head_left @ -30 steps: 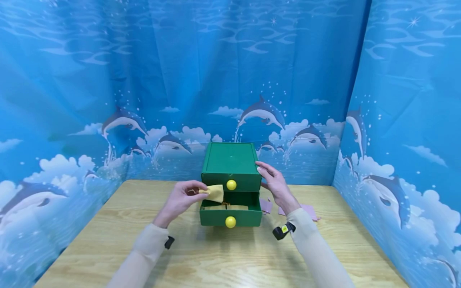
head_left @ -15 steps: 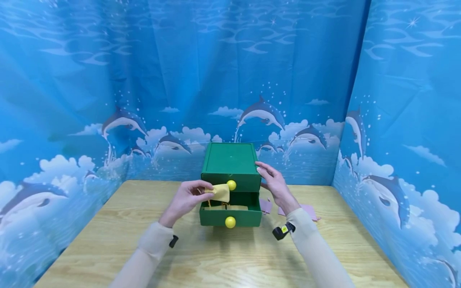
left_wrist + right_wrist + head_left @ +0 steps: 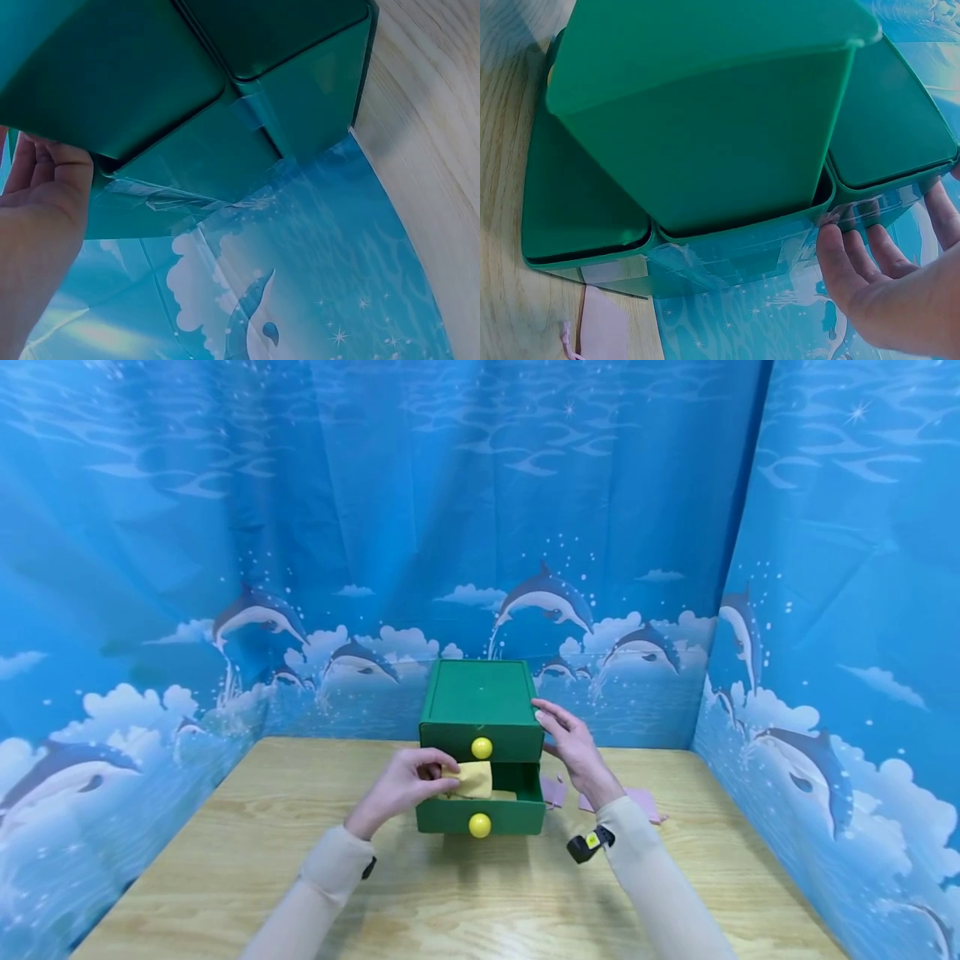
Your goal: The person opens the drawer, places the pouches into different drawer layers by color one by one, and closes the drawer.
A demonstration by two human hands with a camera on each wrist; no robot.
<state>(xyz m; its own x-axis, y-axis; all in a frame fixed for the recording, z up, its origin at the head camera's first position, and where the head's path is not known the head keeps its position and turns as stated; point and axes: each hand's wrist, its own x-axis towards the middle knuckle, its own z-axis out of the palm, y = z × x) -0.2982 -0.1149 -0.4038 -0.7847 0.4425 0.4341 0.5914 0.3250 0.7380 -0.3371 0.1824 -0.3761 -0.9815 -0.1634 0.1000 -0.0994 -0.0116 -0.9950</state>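
One yellow cloth (image 3: pixel 474 779) is pinched by the left hand (image 3: pixel 405 785) over the open drawer (image 3: pixel 442 817) of the green cabinet (image 3: pixel 480 692). The right hand (image 3: pixel 577 752), fingers loosely spread, rests against the cabinet's right side; light pressure there should steady a gentle, flat lowering.

Arms (image 3: pixel 311 889) forward, left hand (image 3: pixel 399 785) in a fingertip pinch, right hand (image 3: pixel 576 750) with fingers (image 3: pixel 889 251) apart.

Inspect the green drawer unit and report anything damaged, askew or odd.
In the left wrist view, clear tape on the side of the green drawer unit is creased, which looks makeshift. Nothing seems spilled or broken.
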